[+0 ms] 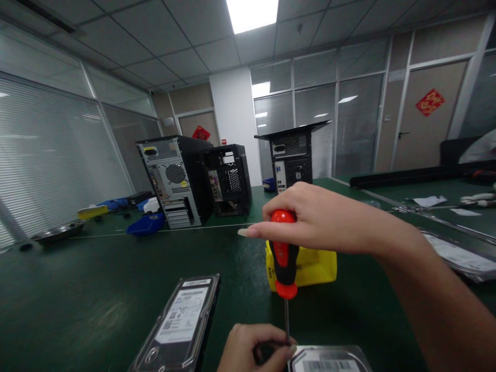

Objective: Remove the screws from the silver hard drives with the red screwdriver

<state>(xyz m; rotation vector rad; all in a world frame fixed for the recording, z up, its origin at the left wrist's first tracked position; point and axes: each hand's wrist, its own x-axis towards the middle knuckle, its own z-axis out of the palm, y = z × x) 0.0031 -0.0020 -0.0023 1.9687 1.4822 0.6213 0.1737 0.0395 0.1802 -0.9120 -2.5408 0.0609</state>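
My right hand [310, 217] is wrapped around the red-and-black handle of a screwdriver [285, 258], which stands upright with its shaft pointing down. At the bottom, my left hand [251, 349] pinches around the screwdriver's tip with thumb and forefinger. Whether a screw is between those fingers is hidden. The tip meets the near corner area of a hard drive [329, 359], cut off by the lower edge of the view. A second hard drive [182, 318], label up, lies on the green table [96, 289] to the left. Behind the screwdriver sits a yellow box [318, 266].
Computer cases [174, 181], an open case frame [228, 181] and another case [292, 160] stand farther back. A blue bin [146, 225] and a metal dish [58, 231] are at left. Another hard drive [461, 256] lies at right, near a long black bar [411, 176].
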